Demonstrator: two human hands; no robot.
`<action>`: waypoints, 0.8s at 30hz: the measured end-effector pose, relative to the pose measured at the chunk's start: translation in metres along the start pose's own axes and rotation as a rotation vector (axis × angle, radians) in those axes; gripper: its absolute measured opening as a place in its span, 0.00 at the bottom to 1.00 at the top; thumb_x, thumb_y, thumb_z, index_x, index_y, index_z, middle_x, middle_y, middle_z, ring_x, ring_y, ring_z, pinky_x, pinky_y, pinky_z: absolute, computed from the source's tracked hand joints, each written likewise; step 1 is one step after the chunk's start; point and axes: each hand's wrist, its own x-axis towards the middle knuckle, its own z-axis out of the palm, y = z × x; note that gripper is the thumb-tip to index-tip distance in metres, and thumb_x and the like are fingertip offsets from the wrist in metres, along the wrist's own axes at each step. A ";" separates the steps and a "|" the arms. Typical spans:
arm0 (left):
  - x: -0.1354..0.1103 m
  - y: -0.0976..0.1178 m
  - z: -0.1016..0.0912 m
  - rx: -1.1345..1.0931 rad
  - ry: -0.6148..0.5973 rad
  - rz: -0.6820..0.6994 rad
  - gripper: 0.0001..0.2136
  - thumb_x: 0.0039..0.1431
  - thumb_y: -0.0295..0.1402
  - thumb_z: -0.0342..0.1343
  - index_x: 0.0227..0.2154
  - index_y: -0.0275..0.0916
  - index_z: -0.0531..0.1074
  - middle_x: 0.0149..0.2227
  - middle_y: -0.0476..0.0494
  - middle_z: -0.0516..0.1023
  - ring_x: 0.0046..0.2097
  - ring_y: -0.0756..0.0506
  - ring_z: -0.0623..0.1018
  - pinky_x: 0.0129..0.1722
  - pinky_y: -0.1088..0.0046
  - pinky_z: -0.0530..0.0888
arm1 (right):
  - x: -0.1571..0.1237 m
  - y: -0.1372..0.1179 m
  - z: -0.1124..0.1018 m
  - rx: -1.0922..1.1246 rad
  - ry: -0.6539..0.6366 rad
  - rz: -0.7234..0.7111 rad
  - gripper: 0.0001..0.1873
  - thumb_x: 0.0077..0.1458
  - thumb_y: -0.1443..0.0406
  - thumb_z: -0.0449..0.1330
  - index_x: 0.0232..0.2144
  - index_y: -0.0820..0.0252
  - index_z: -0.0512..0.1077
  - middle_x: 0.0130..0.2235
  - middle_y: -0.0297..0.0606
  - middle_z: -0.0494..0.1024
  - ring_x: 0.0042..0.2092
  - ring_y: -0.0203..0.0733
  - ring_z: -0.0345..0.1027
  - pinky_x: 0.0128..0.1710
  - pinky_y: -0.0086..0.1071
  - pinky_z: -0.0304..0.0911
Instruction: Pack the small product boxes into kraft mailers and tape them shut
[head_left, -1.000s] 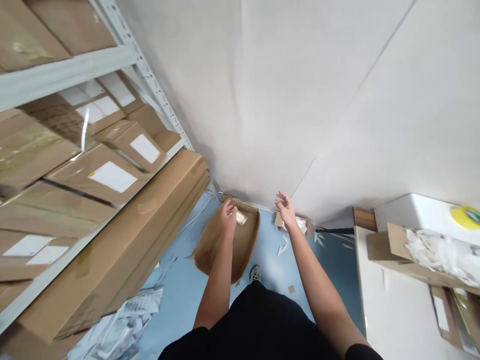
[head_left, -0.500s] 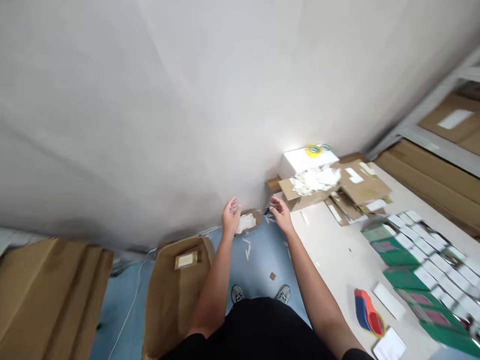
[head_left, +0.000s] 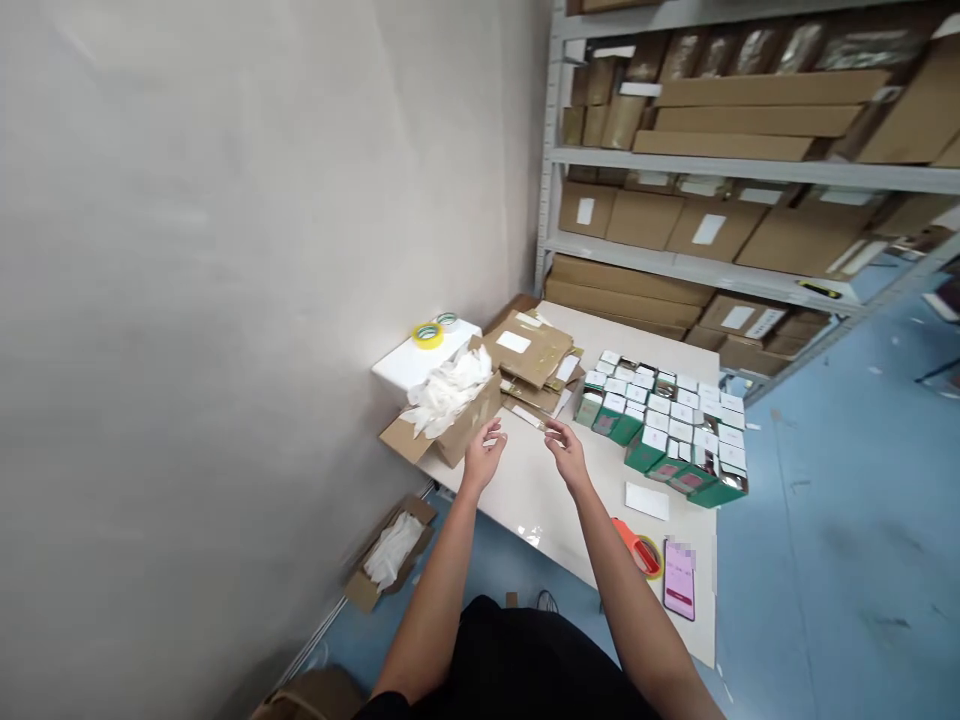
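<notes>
Above the white table (head_left: 517, 490), my left hand (head_left: 485, 455) is held with its fingers curved apart and nothing in it. It is nearest to a cardboard box (head_left: 471, 418) filled with crumpled white paper (head_left: 448, 392). My right hand (head_left: 566, 452) hovers a short way across from it, fingers bent and apart, also holding nothing. Just beyond both hands lies a stack of flattened cardboard (head_left: 529, 350) with white labels. To the right of my right hand stand rows of small green-and-white boxes (head_left: 667, 420).
A tape dispenser (head_left: 634, 545), a phone (head_left: 679, 580) and a white box (head_left: 646, 501) lie at the table's near right. Tape rolls (head_left: 427, 335) rest on a white box by the wall. Shelving (head_left: 705, 170) with cartons stands behind. An open carton (head_left: 390, 555) sits on the floor.
My view has swung right, from the wall and floor toward the table and shelving. My hands have come over the table, still apart and holding nothing.
</notes>
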 end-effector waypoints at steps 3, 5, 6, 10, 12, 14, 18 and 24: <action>0.024 0.003 0.030 -0.004 -0.116 0.009 0.22 0.58 0.42 0.64 0.54 0.40 0.76 0.51 0.35 0.80 0.48 0.42 0.81 0.43 0.68 0.79 | 0.013 -0.002 -0.020 -0.019 0.105 -0.024 0.24 0.52 0.57 0.62 0.52 0.54 0.74 0.58 0.46 0.77 0.54 0.52 0.73 0.51 0.45 0.69; 0.039 0.002 0.043 -0.007 -0.193 0.007 0.23 0.58 0.43 0.64 0.54 0.41 0.76 0.51 0.35 0.80 0.47 0.43 0.81 0.43 0.68 0.79 | 0.019 0.000 -0.025 -0.036 0.178 -0.013 0.25 0.53 0.57 0.61 0.53 0.54 0.74 0.59 0.46 0.77 0.56 0.53 0.72 0.51 0.45 0.69; 0.046 0.001 0.047 -0.006 -0.238 0.006 0.23 0.58 0.43 0.65 0.54 0.41 0.76 0.52 0.36 0.80 0.47 0.43 0.81 0.43 0.67 0.79 | 0.021 0.002 -0.026 -0.044 0.216 -0.001 0.25 0.53 0.57 0.61 0.53 0.53 0.74 0.59 0.46 0.76 0.56 0.53 0.71 0.51 0.45 0.69; 0.074 -0.008 0.057 0.006 -0.418 -0.009 0.22 0.59 0.41 0.64 0.55 0.42 0.76 0.53 0.36 0.79 0.50 0.42 0.81 0.46 0.66 0.79 | 0.023 0.008 -0.025 -0.080 0.373 0.027 0.25 0.52 0.58 0.61 0.54 0.54 0.74 0.60 0.46 0.76 0.58 0.54 0.70 0.52 0.46 0.69; 0.086 -0.013 0.064 0.007 -0.489 -0.020 0.21 0.59 0.41 0.64 0.55 0.42 0.75 0.54 0.36 0.79 0.50 0.42 0.81 0.47 0.65 0.78 | 0.018 0.010 -0.026 -0.114 0.442 0.031 0.26 0.53 0.58 0.60 0.55 0.53 0.73 0.60 0.46 0.76 0.59 0.53 0.70 0.53 0.46 0.69; 0.093 -0.018 0.075 0.000 -0.557 -0.020 0.21 0.60 0.41 0.63 0.55 0.43 0.75 0.54 0.36 0.79 0.50 0.42 0.81 0.47 0.65 0.78 | 0.009 0.013 -0.029 -0.155 0.507 0.039 0.26 0.54 0.59 0.60 0.56 0.53 0.73 0.60 0.45 0.76 0.59 0.51 0.70 0.54 0.45 0.68; 0.089 -0.031 0.103 -0.030 -0.706 -0.038 0.20 0.60 0.40 0.63 0.55 0.42 0.76 0.54 0.36 0.79 0.50 0.43 0.80 0.47 0.66 0.78 | -0.024 0.036 -0.043 -0.242 0.648 0.106 0.26 0.54 0.59 0.59 0.57 0.53 0.72 0.60 0.45 0.75 0.59 0.50 0.70 0.55 0.46 0.68; 0.056 -0.062 0.127 -0.003 -0.896 -0.127 0.20 0.59 0.40 0.63 0.54 0.41 0.76 0.54 0.36 0.79 0.49 0.43 0.80 0.47 0.64 0.78 | -0.092 0.098 -0.082 -0.374 0.864 0.344 0.30 0.50 0.61 0.58 0.57 0.55 0.71 0.61 0.45 0.75 0.58 0.51 0.70 0.58 0.49 0.66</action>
